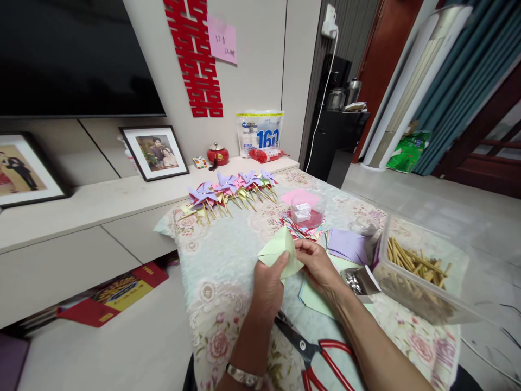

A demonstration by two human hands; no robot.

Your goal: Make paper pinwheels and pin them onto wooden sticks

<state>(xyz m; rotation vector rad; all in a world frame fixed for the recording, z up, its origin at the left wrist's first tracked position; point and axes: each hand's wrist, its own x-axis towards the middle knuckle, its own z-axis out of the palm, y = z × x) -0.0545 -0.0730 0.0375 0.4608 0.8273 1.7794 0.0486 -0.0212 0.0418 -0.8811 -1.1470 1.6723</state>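
Both hands hold one green paper point(280, 251) above the bench point(228, 271), which has a flowered cloth. The left hand point(267, 285) has its grip pressed together on the lower left edge of the paper, thumb on top. The right hand point(319, 266) pinches the right side of the same paper with its fingertips. The paper is folded, with one corner pointing up.

Just below the hands lie scissors point(315, 353) with red handles, closed, on the cloth. More green sheets point(315, 298) lie flat under the right wrist, and a purple sheet point(348, 245) is just beside them. To the right stands a clear box point(423, 282) with wooden sticks point(415, 263) inside. Behind the paper there is a small round tub point(306, 213) on a stack of coloured sheets. Further back a row of finished pinwheels point(230, 190) lies at the far edge of the bench. A low shelf point(101, 201) on the left carries framed photos point(155, 152).
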